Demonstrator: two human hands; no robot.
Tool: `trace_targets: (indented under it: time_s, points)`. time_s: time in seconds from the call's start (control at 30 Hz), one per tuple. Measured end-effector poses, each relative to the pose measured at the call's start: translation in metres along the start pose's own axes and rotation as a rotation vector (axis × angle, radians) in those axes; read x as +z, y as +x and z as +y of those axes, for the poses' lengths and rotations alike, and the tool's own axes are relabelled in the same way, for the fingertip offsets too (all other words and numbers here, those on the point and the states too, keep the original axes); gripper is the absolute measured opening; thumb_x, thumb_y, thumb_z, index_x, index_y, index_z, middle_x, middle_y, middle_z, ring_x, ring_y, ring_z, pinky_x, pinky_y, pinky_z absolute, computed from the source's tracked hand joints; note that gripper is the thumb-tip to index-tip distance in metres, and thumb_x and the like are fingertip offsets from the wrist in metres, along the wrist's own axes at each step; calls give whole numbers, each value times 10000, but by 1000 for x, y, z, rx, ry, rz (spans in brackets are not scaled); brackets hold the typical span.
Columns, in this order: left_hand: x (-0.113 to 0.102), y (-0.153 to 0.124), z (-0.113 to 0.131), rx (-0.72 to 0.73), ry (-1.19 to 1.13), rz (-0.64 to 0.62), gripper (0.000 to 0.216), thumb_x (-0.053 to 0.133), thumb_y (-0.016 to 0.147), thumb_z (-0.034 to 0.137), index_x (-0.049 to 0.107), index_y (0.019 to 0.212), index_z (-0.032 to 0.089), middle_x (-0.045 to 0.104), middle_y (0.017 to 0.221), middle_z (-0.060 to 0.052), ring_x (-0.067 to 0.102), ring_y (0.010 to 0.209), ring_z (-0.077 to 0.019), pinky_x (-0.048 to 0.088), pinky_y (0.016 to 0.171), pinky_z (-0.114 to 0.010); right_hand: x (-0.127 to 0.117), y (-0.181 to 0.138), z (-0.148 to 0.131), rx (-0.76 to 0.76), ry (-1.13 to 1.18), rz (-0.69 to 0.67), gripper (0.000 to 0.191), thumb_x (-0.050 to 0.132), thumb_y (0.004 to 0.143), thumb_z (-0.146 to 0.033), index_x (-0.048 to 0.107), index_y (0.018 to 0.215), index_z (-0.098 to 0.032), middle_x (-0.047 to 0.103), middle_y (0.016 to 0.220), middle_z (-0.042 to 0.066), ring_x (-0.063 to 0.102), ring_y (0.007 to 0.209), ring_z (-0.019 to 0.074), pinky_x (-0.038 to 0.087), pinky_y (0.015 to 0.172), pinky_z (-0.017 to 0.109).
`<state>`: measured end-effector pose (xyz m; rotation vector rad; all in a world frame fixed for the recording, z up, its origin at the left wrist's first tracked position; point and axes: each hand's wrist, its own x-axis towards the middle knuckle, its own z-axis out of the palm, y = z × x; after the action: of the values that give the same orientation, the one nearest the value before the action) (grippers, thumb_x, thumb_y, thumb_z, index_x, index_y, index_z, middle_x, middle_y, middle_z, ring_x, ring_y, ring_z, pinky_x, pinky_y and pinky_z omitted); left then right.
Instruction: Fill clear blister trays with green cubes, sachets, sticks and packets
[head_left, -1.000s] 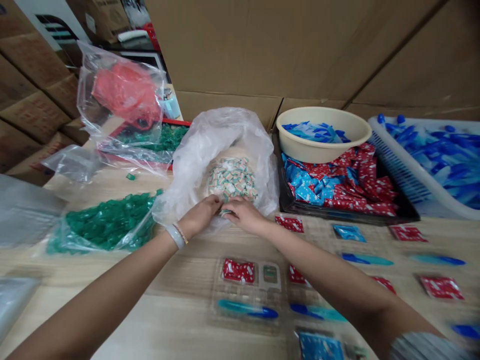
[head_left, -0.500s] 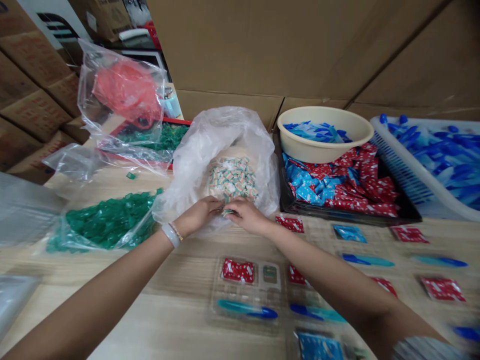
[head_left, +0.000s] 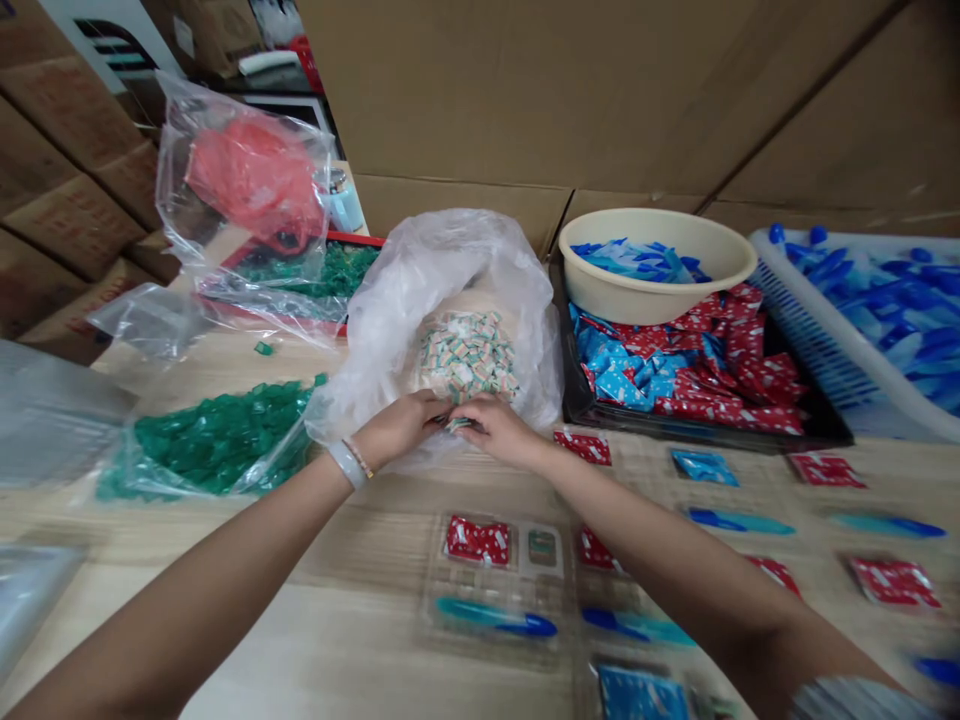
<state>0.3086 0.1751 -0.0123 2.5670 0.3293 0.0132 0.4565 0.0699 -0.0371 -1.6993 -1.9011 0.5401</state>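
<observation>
A clear plastic bag (head_left: pixel 390 300) stands with its mouth toward me, full of small pale packets (head_left: pixel 469 355) with green and orange print. At its front lip, my right hand (head_left: pixel 499 430) is closed on a few of these packets. Right beside it, my left hand (head_left: pixel 401 425) has its fingers pinched together, almost touching the right; what lies between them is hidden. Nearer me lies a clear blister tray (head_left: pixel 499 585) with a red sachet (head_left: pixel 477 540), a green-printed packet (head_left: pixel 541 547) and a blue plastic piece (head_left: pixel 495 616) in its compartments.
Green plastic pieces (head_left: pixel 225 435) lie in a clear bag at left. Behind sits a red tray (head_left: pixel 274 318) under a bag holding something red. A black tray (head_left: pixel 705 432) of sachets carries a cream basin (head_left: pixel 660 300); a white basket (head_left: pixel 855 360) is beside it. More filled blister trays cover the right.
Both hands stay almost in place at the bag's lip, with only slight finger movement. The view has shifted a little.
</observation>
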Motion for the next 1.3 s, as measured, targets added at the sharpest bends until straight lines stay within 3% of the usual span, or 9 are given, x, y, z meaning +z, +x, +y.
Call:
trace_targets:
  time_s: [0.1,0.2,0.33,0.47,0.63,0.8,1.0,1.3]
  points:
    - [5,2,0,-36,40,14,228,426,810,185,611,942,166,579,864,-58,538,783,-148,407,717,-240,-1,0,0,4,30,9,152,568,733,-188,622,874,-169,632,841,43,520,839,171,354,769,314]
    - [9,2,-3,-80,15,113,228,424,794,170,621,910,162,588,835,-53,539,768,-141,406,710,-234,-3,0,1,5,101,33,146,568,725,-159,621,861,-155,621,816,46,530,808,159,379,748,298]
    - [8,3,-13,-288,-116,230,223,431,743,165,632,827,119,609,738,-39,534,663,-133,409,618,-226,-3,-1,6,5,201,109,143,564,720,-134,619,853,-143,591,850,54,530,819,147,398,744,278]
    - [3,10,-16,-394,-251,140,265,414,744,197,620,882,102,626,713,-27,527,589,-119,390,543,-210,-3,0,8,105,198,139,123,552,736,-146,626,835,-144,584,810,46,529,760,136,401,712,269]
    - [-2,22,2,-431,39,-14,217,444,724,180,646,715,102,616,627,-47,514,561,-133,345,537,-230,-2,4,8,122,190,104,132,554,732,-126,634,836,-138,600,826,53,533,807,142,396,720,261]
    - [2,18,19,-464,139,6,239,429,729,176,654,698,103,625,667,-88,530,610,-155,338,564,-246,-1,3,7,115,124,84,141,548,746,-138,643,850,-132,604,857,66,532,843,152,383,750,273]
    - [8,15,19,-559,232,4,250,428,732,196,654,741,87,631,684,-129,550,609,-184,350,549,-260,3,2,8,113,48,77,155,533,765,-163,648,863,-125,597,844,73,529,818,149,384,744,267]
    - [4,9,35,-444,290,60,245,416,780,209,638,815,113,622,789,-112,558,739,-179,381,651,-255,3,0,4,84,-31,94,169,515,779,-170,644,879,-129,608,885,75,525,876,146,383,774,255]
